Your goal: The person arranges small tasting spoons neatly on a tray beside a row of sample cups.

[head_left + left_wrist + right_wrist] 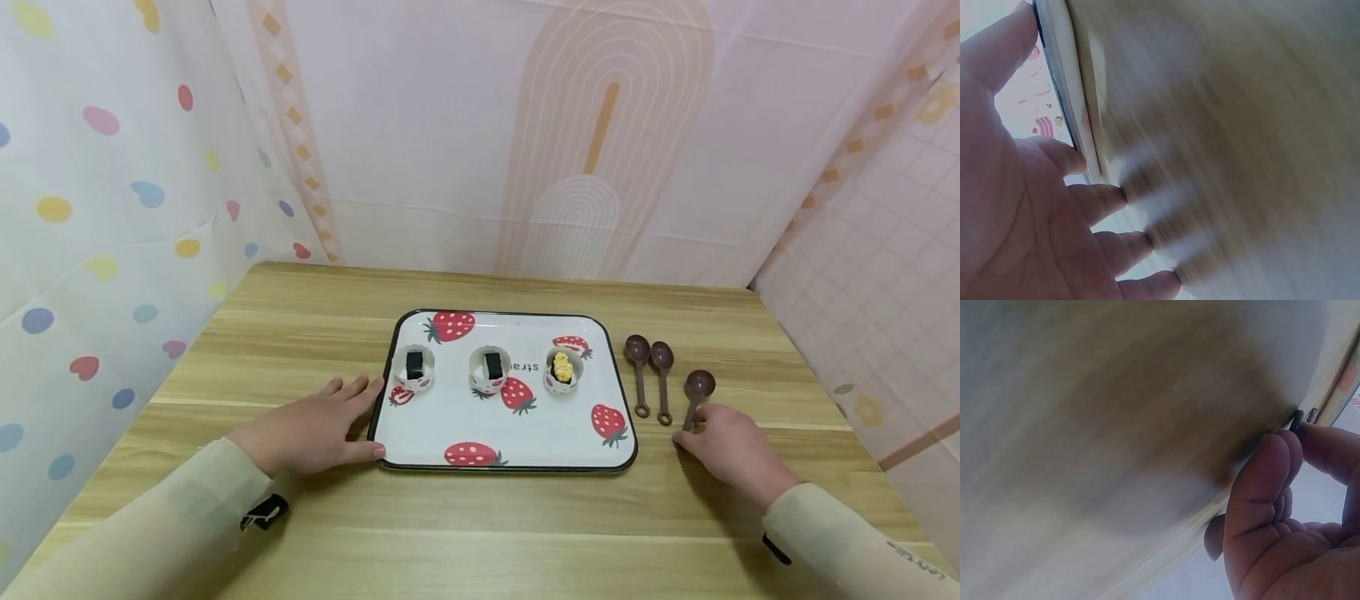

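My right hand point(737, 450) pinches the handle of a dark brown measuring spoon point(700, 384) on the table, right of the tray. In the right wrist view, part of that spoon's bowl point(1214, 537) shows beside the curled fingers. Two similar spoons, one point(637, 350) nearer the tray and another point(662, 358) beside it, lie with handles toward me. Fingers spread, my left hand point(315, 427) rests at the left edge of a white strawberry-print tray point(427, 429), its thumb and fingertips touching the rim.
On the tray stand three small paper cups. The left point(422, 385) and middle point(487, 386) cups hold white pieces with black bands; the right cup point(559, 387) holds a yellow-topped piece. A patterned curtain point(420, 150) hangs behind the wooden table point(480, 525).
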Motion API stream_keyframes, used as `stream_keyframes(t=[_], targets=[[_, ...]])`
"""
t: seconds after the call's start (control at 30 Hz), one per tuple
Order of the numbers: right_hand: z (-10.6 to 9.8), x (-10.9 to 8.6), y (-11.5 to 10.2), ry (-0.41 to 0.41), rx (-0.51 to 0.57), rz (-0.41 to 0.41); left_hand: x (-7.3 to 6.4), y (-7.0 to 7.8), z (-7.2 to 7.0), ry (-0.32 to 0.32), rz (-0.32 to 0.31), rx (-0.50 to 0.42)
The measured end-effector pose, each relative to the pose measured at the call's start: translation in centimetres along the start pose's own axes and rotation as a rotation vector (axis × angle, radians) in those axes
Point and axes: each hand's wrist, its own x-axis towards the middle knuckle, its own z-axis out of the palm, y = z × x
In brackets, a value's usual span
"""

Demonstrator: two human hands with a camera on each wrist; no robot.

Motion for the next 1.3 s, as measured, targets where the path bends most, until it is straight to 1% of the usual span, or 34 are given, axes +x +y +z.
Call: stream_keyframes(t=[0.37,0.5,0.7,0.97,1.17,1.3], targets=[[-0.1,0.0,-0.4,-0.024,0.043,0.018,-0.1,-0.1,0.2,-0.01,-0.015,-0.007],[0.0,0.1,-0.5,-0.044,0.086,0.026,-0.1,-0.1,0.3,-0.009,-0.015,-0.003],[0.2,0.2,-0.4,-0.085,0.171,0.063,-0.1,-0.1,0.3,-0.007,-0.021,-0.007],[0.2,0.0,-0.5,-0.084,0.201,0.089,0.1,0.0,0.2,-0.006,-0.038,-0.014],[0.0,-0.4,-1.0,-0.063,0.257,0.068,0.1,0.0,0.1,-0.014,-0.047,-0.021],[-0.3,-0.6,-1.8,-0.025,0.23,0.009,0.1,0.1,0.0,-0.019,-0.05,-0.023]])
